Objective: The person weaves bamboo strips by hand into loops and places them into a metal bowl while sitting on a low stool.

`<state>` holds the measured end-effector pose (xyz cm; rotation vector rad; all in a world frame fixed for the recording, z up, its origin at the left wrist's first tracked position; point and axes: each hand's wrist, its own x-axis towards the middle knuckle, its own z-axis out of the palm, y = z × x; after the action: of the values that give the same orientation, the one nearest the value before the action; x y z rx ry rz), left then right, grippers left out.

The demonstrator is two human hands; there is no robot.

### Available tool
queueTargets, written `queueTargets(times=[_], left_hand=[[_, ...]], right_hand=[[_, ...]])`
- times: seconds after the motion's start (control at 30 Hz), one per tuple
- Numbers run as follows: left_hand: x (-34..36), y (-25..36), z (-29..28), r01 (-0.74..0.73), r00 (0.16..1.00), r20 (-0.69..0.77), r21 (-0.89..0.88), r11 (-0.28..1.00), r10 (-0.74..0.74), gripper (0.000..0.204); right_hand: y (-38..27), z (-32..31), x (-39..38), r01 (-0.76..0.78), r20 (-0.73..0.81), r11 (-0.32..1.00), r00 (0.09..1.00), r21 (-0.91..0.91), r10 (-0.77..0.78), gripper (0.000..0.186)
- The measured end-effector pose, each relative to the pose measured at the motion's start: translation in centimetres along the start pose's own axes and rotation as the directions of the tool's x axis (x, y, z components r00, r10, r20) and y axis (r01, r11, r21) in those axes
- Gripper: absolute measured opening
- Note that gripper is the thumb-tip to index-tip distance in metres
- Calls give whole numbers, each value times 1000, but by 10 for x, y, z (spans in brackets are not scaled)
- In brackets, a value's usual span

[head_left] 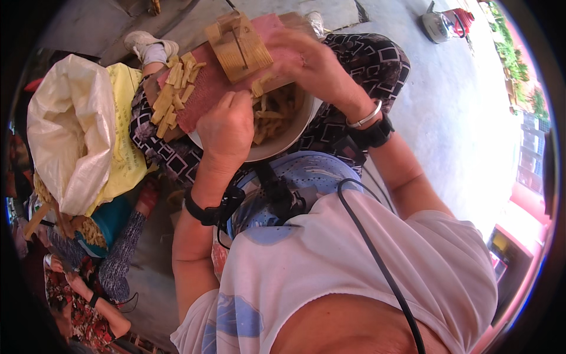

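My left hand (227,127) is closed, thumb against fingers, at the near edge of a pink cloth (206,97) laid over my lap. What its fingers hold, if anything, is hidden. My right hand (315,68) is smeared by motion beside a wooden block with a slit (239,47); its fingers cannot be made out. Pale yellow strips (174,91) lie heaped on the cloth's left side. Under my hands, a white basin (280,150) holds more such strips (274,118). A short yellow piece (257,88) shows near my left fingertips.
A large white woven sack (73,135) with a yellow one (127,124) stands at my left. Below it, another person's hand (76,283) is near a teal bucket of pieces (106,221). A metal kettle (437,26) stands on the floor, far right.
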<state>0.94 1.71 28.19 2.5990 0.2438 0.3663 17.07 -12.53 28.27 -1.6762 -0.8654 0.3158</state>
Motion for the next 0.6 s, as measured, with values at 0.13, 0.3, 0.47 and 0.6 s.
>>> queueTargets(times=[0.13, 0.3, 0.47, 0.6], left_hand=[[10, -2, 6, -107, 991, -65, 112, 988, 115, 10], [12, -2, -9, -135, 984, -132, -126, 983, 118, 9], [21, 1, -18, -121, 974, -207, -147, 982, 89, 8], [27, -4, -23, -91, 992, -105, -281, 955, 64, 7]], right_hand=[[-22, -2, 18, 5, 433, 982, 898, -191, 79, 27], [-29, -13, 24, -325, 565, 943, 766, -71, 307, 24], [-36, -1, 17, -606, 558, 756, 727, 247, 401, 20], [-27, -7, 12, -631, 491, 626, 767, 459, 413, 18]])
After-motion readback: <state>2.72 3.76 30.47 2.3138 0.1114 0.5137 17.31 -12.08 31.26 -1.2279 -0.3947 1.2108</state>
